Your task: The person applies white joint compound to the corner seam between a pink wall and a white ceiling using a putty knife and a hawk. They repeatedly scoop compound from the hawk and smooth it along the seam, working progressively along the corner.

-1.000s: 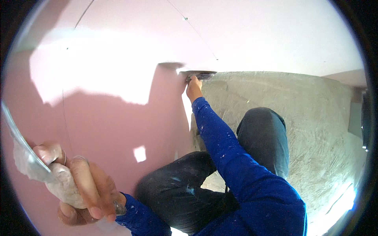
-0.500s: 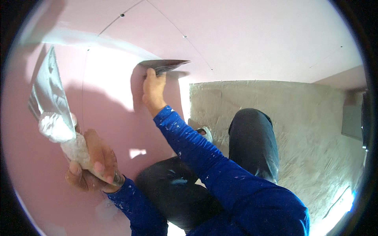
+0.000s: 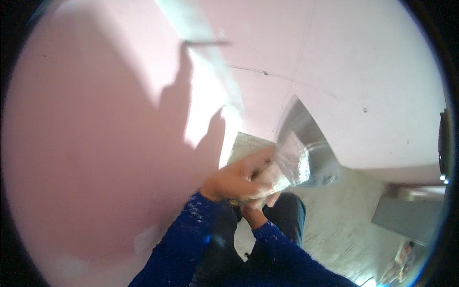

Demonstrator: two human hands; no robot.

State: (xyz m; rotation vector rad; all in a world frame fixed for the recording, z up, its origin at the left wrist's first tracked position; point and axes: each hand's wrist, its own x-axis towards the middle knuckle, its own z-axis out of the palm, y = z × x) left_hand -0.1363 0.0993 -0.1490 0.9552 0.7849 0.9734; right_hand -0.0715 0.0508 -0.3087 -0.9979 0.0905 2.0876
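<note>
My left hand [image 3: 239,179] is closed round the pale, putty-smeared handle of a wide putty knife [image 3: 313,136]. Its metal blade, blurred by motion, points up and to the right, and white putty clings near its base. Close under the left hand is my right hand [image 3: 258,210], partly hidden, with its fingers curled. The putty knife in that hand cannot be made out apart from the first blade. Pink board [image 3: 119,158] covers the wall at left, and a pale band of filler [image 3: 210,52] runs along its corner with the adjoining board.
A lined pink board [image 3: 373,71] with small fastener marks spans the upper right. Rough grey concrete [image 3: 334,215] lies below it. At the right stands a grey panel [image 3: 406,215], near some small cluttered items [image 3: 404,258]. My bent knees [image 3: 291,210] are below my hands.
Both hands have come together in front of my knees. My left hand swung right with its putty knife; my right hand drew back from the board corner. The view has turned too.
</note>
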